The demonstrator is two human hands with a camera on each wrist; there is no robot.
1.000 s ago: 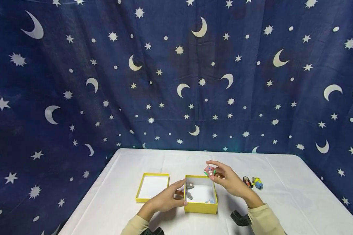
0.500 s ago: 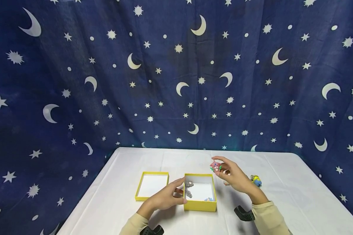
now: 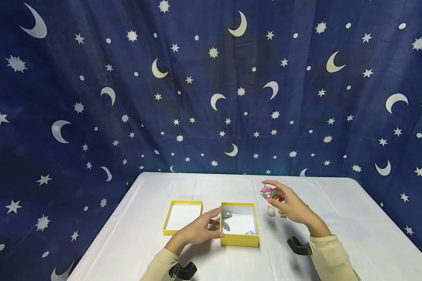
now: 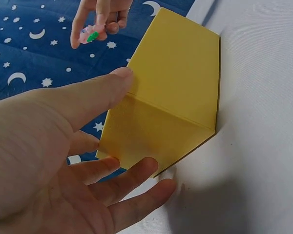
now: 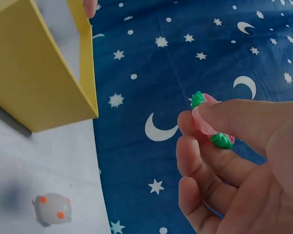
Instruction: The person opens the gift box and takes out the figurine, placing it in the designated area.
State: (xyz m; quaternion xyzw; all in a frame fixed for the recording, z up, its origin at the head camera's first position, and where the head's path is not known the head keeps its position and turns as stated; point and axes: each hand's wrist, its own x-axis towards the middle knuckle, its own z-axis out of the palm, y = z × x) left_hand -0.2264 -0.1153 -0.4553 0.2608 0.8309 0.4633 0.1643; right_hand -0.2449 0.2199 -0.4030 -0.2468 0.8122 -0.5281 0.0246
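Note:
A small pink figurine (image 3: 267, 192) with green bits at its sides is pinched between the thumb and fingers of my right hand (image 3: 293, 205), up and to the right of an open yellow box (image 3: 239, 240). My left hand (image 3: 198, 229) spans the box's left side, thumb at the near corner and fingers curved toward the far one. In the left wrist view the thumb touches the edge of the yellow box (image 4: 171, 63). Inside lie two grey figures (image 3: 226, 214) along the left wall and a light-blue one (image 3: 249, 232) at the near right.
Left of the box lies its yellow-rimmed lid (image 3: 183, 216), white inside up. Under my right hand are a whitish orange-spotted figure (image 3: 271, 211) and another partly hidden one (image 3: 282, 214). A dark-blue curtain (image 3: 197, 97) hangs behind the white table (image 3: 358, 230).
My right hand has moved right and away from the box with the figurine, uncovering the whitish figure and covering the figures farther right. My left hand stays at the box.

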